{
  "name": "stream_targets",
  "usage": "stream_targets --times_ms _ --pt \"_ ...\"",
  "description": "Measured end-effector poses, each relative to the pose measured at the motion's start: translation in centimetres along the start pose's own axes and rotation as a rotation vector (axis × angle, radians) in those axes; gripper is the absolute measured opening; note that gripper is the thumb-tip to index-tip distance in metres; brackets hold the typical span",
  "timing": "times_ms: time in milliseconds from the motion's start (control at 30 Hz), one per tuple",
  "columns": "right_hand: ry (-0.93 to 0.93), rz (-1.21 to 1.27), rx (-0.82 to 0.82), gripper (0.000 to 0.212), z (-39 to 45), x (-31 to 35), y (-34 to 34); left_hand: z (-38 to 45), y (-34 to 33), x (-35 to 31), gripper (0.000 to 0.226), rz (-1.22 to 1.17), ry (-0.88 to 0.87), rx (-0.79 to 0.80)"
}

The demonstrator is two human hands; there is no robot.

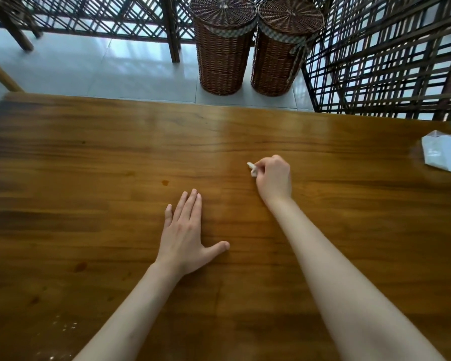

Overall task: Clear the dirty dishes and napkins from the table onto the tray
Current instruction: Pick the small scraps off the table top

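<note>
Right hand (274, 178) pinching napkin scrap (252, 169) at fingertips; left hand (185, 235) flat on tabletop (89, 152); tray unseen.

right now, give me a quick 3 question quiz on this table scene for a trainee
1. True or false: the left hand lies flat with straight fingers on the wooden table.
2. What does the right hand pinch? A) a spoon B) a small white scrap of napkin C) a cup
3. How many lidded wicker baskets stand on the floor beyond the table's far edge?

Key: 1 true. 2 B. 3 two, side by side; the tray and any dishes are not in view.
</note>
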State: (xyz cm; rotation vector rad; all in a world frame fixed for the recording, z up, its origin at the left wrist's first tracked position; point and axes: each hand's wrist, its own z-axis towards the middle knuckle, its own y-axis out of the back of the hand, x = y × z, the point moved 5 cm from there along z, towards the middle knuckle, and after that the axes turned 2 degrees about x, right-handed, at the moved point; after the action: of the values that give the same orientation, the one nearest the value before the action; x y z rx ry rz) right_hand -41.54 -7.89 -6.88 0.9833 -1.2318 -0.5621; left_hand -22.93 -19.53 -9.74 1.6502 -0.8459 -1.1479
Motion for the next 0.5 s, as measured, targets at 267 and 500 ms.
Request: stream_targets --times_ms 267,500 --pt "0.089 0.041 0.063 0.017 -2.1 3.9 -2.7 0.1 -0.1 0.6 0.116 -0.012 -0.049 0.009" --pt "0.219 0.084 0.158 0.014 -8.2 6.8 -3.7 -0.4 0.3 0.6 0.114 -0.033 -0.116 0.001"
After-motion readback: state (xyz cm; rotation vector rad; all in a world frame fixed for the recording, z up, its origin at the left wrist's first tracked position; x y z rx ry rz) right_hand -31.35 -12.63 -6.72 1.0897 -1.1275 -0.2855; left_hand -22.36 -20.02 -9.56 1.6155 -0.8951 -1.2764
